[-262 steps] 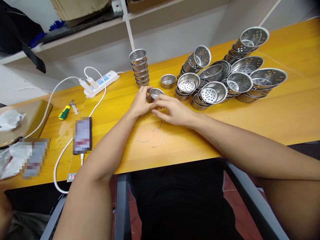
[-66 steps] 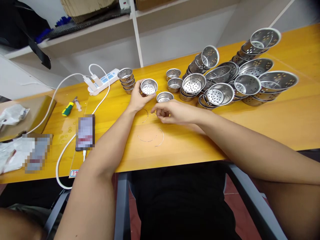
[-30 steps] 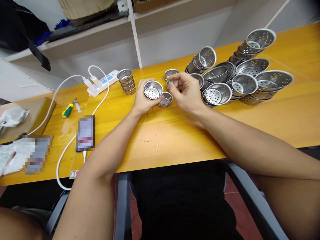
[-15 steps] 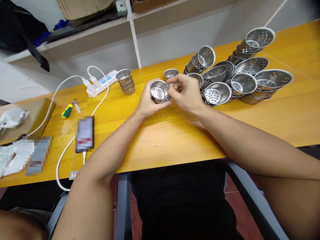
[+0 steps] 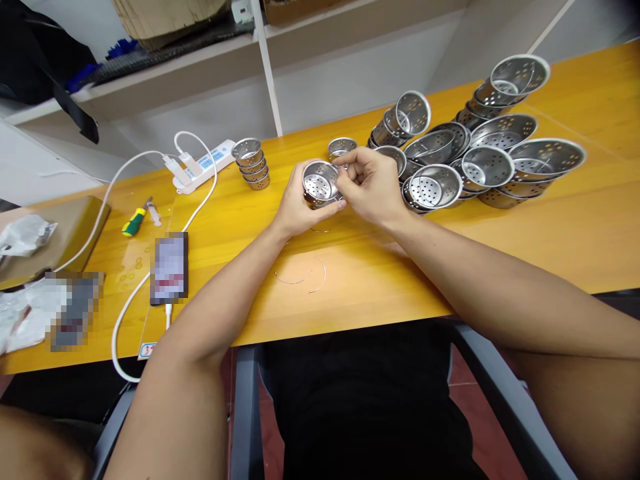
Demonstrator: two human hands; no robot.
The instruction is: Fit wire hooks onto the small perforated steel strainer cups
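My left hand [image 5: 294, 200] is wrapped round a small perforated metal strainer basket [image 5: 317, 184], tilted so that its holed bottom faces me. The thumb lies along the near side. At the basket's right rim, my right hand [image 5: 374, 181] has thumb and forefinger pinched together, the other fingers curled. What sits in that pinch is too small and hidden to make out. Thin curved wires [image 5: 325, 269] lie on the table just below my hands. Another small basket [image 5: 343, 147] stands right behind them.
Stacks of larger perforated baskets [image 5: 487, 167] fill the right. A stack of small baskets [image 5: 253, 163] stands left of my hands, near a power strip [image 5: 207, 163]. Farther left lie a green-yellow screwdriver [image 5: 134, 223], a phone [image 5: 170, 270] on a white cable, and plastic bags [image 5: 30, 237].
The basket in my left hand has shifted slightly right and turned a little against my right fingers. My right hand has barely moved.
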